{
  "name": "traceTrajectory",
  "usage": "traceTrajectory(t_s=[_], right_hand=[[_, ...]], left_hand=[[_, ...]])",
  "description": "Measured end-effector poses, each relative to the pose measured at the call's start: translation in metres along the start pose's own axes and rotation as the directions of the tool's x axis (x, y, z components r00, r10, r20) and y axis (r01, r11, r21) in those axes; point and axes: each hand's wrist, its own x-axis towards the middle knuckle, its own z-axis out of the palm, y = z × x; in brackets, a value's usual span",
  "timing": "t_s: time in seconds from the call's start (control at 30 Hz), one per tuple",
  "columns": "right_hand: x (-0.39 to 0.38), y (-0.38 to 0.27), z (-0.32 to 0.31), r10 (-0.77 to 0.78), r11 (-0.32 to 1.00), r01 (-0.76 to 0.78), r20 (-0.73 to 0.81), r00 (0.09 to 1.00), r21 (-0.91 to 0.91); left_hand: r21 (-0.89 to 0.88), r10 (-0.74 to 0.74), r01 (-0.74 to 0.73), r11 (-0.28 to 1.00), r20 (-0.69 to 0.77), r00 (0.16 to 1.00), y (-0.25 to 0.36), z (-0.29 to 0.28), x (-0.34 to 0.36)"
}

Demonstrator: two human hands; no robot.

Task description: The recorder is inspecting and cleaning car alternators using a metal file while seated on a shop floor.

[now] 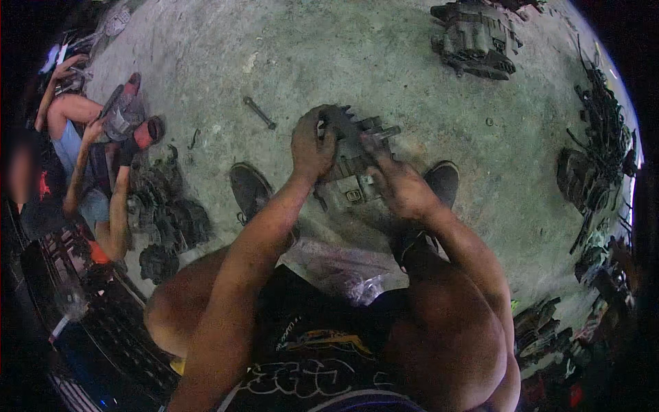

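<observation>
Between my feet, a grey, boxy machine part stands tilted over the concrete floor, with a rectangular connector socket on its near face and stubby dark prongs along its far right side. My left hand is closed around its far left edge, the fingers curled over the dark upper section. On the other side, my right hand grips the part with the fingers pressed against its upper right face. Whether a small piece lies under those fingertips is hidden. A short metal wrench lies on the floor beyond my left hand.
A similar grey machine part rests at the far right. Dark parts and cables pile along the right edge. On the left, a seated person handles a part beside heaped dark parts. Clear plastic lies between my legs.
</observation>
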Motion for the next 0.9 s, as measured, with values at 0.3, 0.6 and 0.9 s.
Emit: traceTrajectory(t_s=[0.3,0.6,0.9], right_hand=[[-0.059,-0.028,-0.045,0.508,0.855,-0.508,-0.032,0.861,-0.106],[-0.003,0.011,-0.031,0.201,0.950,-0.198,-0.015,0.980,-0.242],[-0.015,0.033,-0.002,0.012,0.958,-0.031,-0.071,0.997,-0.284]], left_hand=[[-0.168,-0.093,0.078,0.983,-0.084,0.992,0.005,-0.024,-0.001],[-0.297,-0.136,0.104,0.949,-0.091,0.987,0.000,-0.013,0.000],[-0.149,-0.063,0.050,0.988,-0.081,0.995,0.001,-0.012,-0.003]])
